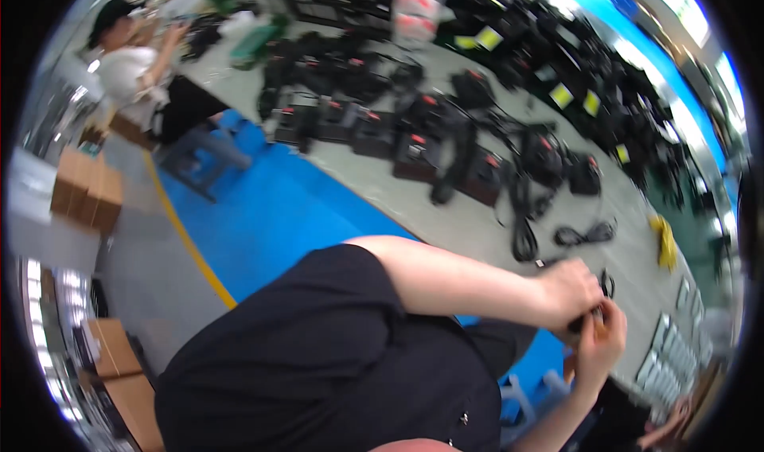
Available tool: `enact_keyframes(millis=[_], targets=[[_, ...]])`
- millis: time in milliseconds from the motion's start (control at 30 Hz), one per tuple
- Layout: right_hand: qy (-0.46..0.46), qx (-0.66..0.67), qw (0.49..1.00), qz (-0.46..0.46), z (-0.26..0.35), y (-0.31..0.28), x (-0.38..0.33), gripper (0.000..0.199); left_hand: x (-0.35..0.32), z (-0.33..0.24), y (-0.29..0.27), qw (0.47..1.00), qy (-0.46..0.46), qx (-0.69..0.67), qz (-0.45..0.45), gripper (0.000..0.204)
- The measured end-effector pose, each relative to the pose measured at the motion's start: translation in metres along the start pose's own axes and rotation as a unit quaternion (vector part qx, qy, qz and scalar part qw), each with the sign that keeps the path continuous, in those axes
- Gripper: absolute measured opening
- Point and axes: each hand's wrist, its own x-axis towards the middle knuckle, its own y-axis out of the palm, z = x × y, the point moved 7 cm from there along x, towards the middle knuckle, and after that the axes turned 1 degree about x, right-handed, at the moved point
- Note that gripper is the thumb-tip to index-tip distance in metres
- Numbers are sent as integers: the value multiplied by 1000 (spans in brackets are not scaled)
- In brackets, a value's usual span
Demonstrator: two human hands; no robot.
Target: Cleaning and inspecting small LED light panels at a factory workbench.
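Observation:
My left hand (pixel 567 293) is closed around a black cord, its fingers bent over the table's near edge. A dark loop of the cord (pixel 608 283) sticks out beyond the fingers. Close below, my right hand (pixel 602 342) pinches at the same dark bundle, thumb and fingertips together. Both hands almost touch, and the part between them is mostly hidden and blurred. Just past the hands lies a coiled black cable (pixel 585 234) on the grey-green table (pixel 469 237). Another looped cable (pixel 522 233) rests to its left.
Several black boxy devices with red parts (pixel 415 156) crowd the table. Beyond are a large clear bottle (pixel 416 10), black goods with yellow tags (pixel 561 95) and a yellow bundle (pixel 665 241). A person (pixel 131 70) sits far left; another person's hand (pixel 678 414) shows lower right.

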Motion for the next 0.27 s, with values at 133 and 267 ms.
enact_keyframes(millis=[133,267], targets=[[63,91,992,-63,-62,-7,-30,38,-3,9,23,994,32,79,68,27],[-140,-43,989,-19,-89,18,-34,39,5,15,28,963,-12,146,227,44]])
